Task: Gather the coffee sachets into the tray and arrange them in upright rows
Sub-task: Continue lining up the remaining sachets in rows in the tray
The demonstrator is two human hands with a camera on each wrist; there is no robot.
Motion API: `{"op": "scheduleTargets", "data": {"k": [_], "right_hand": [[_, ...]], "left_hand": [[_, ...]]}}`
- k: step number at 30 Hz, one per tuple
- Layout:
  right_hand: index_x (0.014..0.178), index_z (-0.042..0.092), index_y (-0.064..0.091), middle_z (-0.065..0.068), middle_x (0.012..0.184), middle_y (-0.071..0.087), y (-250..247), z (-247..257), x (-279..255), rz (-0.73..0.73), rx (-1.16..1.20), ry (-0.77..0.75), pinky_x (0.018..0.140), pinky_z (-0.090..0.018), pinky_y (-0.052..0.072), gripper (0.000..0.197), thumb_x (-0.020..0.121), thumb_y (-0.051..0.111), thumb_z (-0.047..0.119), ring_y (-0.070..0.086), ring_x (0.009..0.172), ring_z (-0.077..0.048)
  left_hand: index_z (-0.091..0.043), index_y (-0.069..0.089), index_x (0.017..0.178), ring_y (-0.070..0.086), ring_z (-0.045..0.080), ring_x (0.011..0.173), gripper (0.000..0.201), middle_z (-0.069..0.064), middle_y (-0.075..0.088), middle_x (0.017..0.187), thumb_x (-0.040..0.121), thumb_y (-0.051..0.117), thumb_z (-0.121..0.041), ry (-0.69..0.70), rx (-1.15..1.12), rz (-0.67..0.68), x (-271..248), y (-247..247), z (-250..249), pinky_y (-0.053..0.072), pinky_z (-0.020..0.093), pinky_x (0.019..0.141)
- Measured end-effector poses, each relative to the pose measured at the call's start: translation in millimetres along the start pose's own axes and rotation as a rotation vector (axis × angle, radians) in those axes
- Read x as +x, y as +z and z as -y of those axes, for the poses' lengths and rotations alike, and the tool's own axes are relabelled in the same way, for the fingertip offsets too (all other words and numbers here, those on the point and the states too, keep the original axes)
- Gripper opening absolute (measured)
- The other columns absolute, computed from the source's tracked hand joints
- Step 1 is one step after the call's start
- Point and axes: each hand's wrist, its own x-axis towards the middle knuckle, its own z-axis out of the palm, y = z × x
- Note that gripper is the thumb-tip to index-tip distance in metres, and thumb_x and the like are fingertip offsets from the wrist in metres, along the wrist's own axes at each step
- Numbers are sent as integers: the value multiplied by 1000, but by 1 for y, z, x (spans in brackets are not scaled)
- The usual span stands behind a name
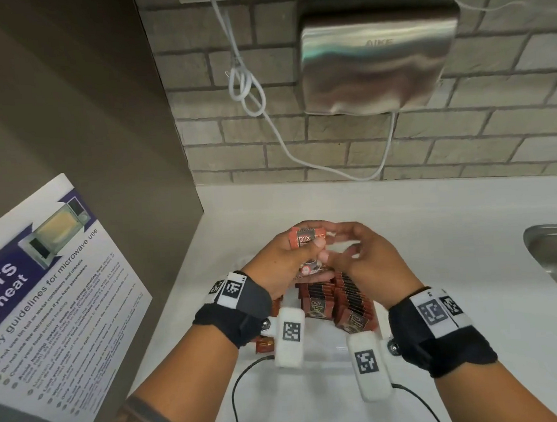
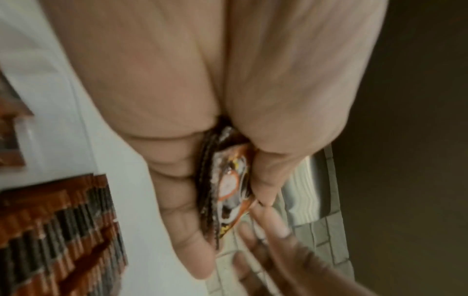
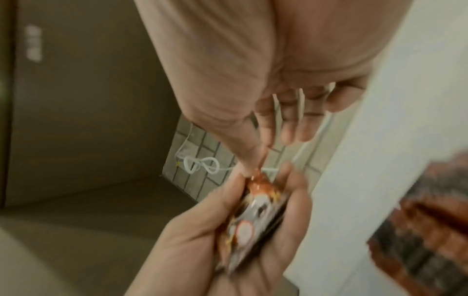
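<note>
A: Sachets [image 1: 306, 238] — where?
B: A small stack gripped in the left hand [image 1: 282, 263], fingers curled round it. The right hand [image 1: 361, 257], fingers loosely bent, thumb touching the stack's top edge.
A: And below the hands?
B: Upright rows [image 1: 346, 300] in the tray [image 1: 326, 346].

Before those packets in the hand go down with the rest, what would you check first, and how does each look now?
1. Left hand grips the bundle of sachets firmly: ok.
2. Bundle edges squared up: cannot tell, blurred.
3. Right hand free to guide; its fingertips touch the bundle's top: ok.
4. Rows of sachets already in the tray stand upright: ok.
5. Free slot in the tray: cannot tell, the hands hide it.
6. Loose sachet under the left wrist gathered: not ok.
</note>
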Motion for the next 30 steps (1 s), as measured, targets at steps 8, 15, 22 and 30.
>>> {"op": "scheduleTargets", "data": {"k": [8, 15, 22, 30], "right_hand": [[84, 29, 73, 10, 78, 71, -14, 7, 3, 35, -271, -184, 69, -6, 45, 14, 84, 76, 15, 62, 71, 4], [80, 27, 74, 13, 74, 70, -15, 1, -2, 64, -386, -169, 65, -1, 41, 10, 84, 77, 19, 62, 73, 4], [77, 31, 71, 15, 75, 69, -10, -15, -4, 90, -492, -172, 67, -10, 46, 13, 86, 74, 22, 63, 73, -1], [76, 36, 72, 17, 97, 51, 7, -48, 0, 181, -732, -33, 94, -40, 41, 8, 82, 74, 31, 47, 104, -13]], "left_hand": [[-11, 62, 115, 68, 17, 85, 29, -3, 70, 89, 89, 74, -9, 72, 297, -25, -5, -3, 14, 59, 52, 88], [-16, 63, 120, 72, 25, 92, 40, 5, 73, 101, 84, 80, -9, 13, 382, 5, -10, -14, 28, 60, 52, 83], [-33, 63, 118, 66, 3, 98, 47, -14, 70, 109, 77, 85, -39, -32, 757, -110, -17, -32, 30, 55, 32, 91], [-23, 64, 101, 63, 13, 95, 45, -4, 67, 105, 83, 66, -64, -404, 1271, 27, -44, -51, 26, 53, 34, 90]]}}
